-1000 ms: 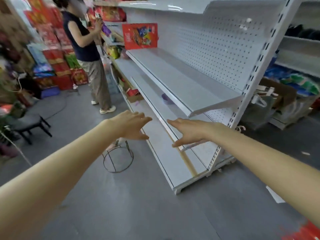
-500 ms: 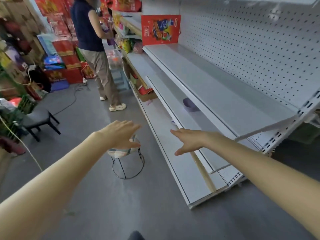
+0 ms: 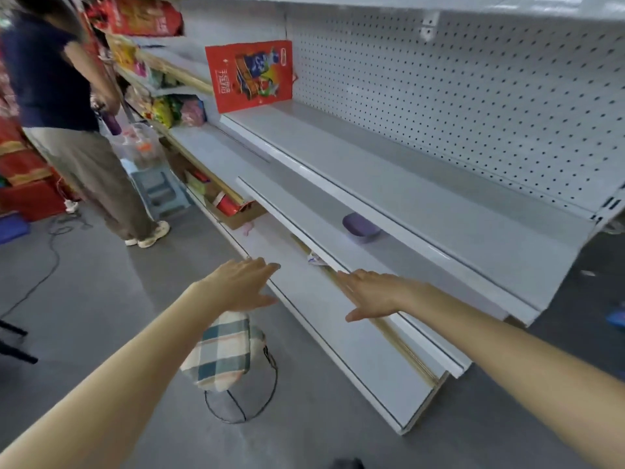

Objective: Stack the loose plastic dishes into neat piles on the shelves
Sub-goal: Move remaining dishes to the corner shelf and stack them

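Left grip (image 3: 240, 286) and right grip (image 3: 375, 296) have drawn closer to the shelves, both spread and holding nothing. Beyond the right grip, a lone purple dish (image 3: 360, 226) lies on the middle shelf (image 3: 321, 198), now probably within reach.

One dish (image 3: 360, 226), one red bag (image 3: 250, 76), one stool (image 3: 223, 348), one bystander (image 3: 50, 82), one left hand (image 3: 241, 286), one right hand (image 3: 375, 296).
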Motion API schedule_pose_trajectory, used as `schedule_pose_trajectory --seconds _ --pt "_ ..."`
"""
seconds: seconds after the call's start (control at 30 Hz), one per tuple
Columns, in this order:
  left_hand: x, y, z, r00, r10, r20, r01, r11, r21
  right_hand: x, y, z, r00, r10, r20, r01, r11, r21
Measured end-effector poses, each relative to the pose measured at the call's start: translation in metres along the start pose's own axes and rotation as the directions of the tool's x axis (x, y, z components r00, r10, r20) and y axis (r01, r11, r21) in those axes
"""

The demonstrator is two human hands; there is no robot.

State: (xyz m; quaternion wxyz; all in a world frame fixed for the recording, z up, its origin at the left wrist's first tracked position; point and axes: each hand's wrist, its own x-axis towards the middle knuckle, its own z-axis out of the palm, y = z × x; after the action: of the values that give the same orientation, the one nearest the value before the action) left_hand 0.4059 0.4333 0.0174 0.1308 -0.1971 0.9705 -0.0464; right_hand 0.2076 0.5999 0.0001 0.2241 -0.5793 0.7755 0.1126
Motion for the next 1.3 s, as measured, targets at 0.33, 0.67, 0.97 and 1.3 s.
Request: schedule_pose_trajectory --seconds 0.33,0.67,0.97,1.3 --pt "0.123 -0.037 0.028 0.99 0.114 0.085 -0.114 0.993 -0.013 0.091 0.068 0.006 0.974 0.175 0.146 -0.211 0.932 0.293" --pt "0.221 -0.054 0.131 0.939 0.191 0.287 -0.158 0.978 -0.134 0.179 0.099 0.08 0.925 0.321 0.203 -0.368 0.623 0.69" --pt "0.348 -0.085 0.165 0.964 0.208 0.169 -0.094 0.853 -0.514 0.284 0.128 0.086 0.8 0.58 0.157 -0.347 0.233 0.909" --pt "0.488 -0.06 0.192 0.988 0.154 0.018 -0.051 0.427 -0.903 0.382 0.177 0.099 0.578 0.8 0.158 -0.159 -0.079 0.984"
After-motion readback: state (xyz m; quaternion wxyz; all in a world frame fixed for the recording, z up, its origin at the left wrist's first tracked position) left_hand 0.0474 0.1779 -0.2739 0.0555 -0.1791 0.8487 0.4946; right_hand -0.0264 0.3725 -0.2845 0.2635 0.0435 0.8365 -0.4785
